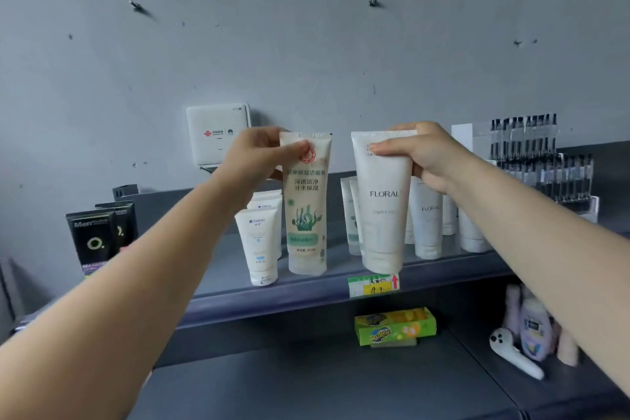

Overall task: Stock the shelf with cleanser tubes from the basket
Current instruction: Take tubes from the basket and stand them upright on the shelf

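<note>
The left hand (262, 153) pinches the crimped top of a cream tube with a green plant print (306, 204), thumb across its front, the tube hanging cap-down just above the upper shelf (306, 290). Beside it, apart by a small gap, the right hand (422, 157) grips the top of a white tube marked FLORAL (383, 204) the same way — its cap hangs over the shelf's front edge, right above a green and yellow price tag (373, 286).

Below and behind the left hand stand small white tubes (259, 245); behind the right hand stands a row of more white FLORAL tubes (428, 218). Further left of the left arm are black boxes (93, 239), and a white router (216, 133) hangs on the wall. Right of the right hand is a rack of dark pens (542, 160). Under both hands, on the lower shelf, lies a green box (395, 326).
</note>
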Tool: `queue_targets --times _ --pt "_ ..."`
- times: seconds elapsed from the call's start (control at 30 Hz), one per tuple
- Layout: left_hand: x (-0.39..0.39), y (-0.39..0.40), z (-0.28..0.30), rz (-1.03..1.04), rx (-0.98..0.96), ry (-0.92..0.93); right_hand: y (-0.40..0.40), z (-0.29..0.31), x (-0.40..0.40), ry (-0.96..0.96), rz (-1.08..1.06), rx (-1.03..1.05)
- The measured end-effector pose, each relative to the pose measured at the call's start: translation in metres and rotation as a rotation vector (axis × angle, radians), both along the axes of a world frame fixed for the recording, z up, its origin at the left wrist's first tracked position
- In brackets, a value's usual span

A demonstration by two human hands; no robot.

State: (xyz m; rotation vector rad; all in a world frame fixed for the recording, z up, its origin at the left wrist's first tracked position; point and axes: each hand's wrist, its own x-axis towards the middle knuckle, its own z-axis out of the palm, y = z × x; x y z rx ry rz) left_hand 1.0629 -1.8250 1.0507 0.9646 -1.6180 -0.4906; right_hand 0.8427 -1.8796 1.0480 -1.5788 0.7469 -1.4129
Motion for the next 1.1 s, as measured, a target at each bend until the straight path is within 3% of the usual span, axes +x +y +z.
queue_targets --times 0.43,0.87,1.1 --pt "-0.028 -0.092 0.083 0.152 -0.133 -0.048 -0.102 0.085 -0.032 -0.07 0.057 -0.109" --pt "-0.038 -0.201 0.102 0.382 -0.007 -0.102 -0.216 0.117 -0.04 -0.003 0.125 -0.102" --pt "-0.04 -0.257 0.092 0.412 0.176 -0.366 -0.263 0.116 -0.039 -0.042 0.06 -0.045"
